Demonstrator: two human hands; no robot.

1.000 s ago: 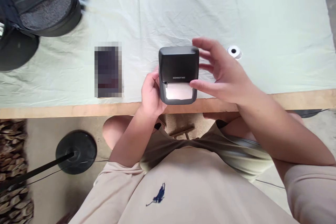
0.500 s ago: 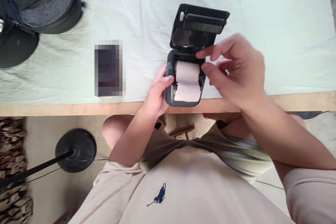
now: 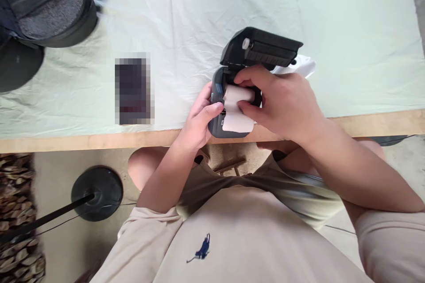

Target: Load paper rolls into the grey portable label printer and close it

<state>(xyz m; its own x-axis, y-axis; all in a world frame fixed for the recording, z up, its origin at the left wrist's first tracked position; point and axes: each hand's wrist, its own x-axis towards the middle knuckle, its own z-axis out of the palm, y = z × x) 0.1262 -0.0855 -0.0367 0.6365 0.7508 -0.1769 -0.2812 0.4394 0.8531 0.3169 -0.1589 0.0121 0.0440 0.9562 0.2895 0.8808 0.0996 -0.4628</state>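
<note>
A small black printer [image 3: 217, 129] is held over the table's front edge, its lid [image 3: 262, 46] swung up at the far side. My left hand [image 3: 202, 117] grips the printer's left side, with the thumb on the rim. Inside the body lies a white paper roll [image 3: 239, 93], its loose end hanging toward me over the front. My right hand [image 3: 282, 97] reaches in from the right, thumb and forefinger around the roll. The palm hides the printer's right side.
At the back left lies a black bag [image 3: 49, 4]. A blurred-out dark rectangular item [image 3: 133, 90] rests on the pale cloth [image 3: 142, 17]. White crumpled material [image 3: 303, 66] shows behind the lid. Below the table stands a round black base [image 3: 96, 192] with a pole.
My right hand has moved left and down into the printer, and its fingers have closed around the paper roll. The lid has tilted toward me, and white material now shows behind it.
</note>
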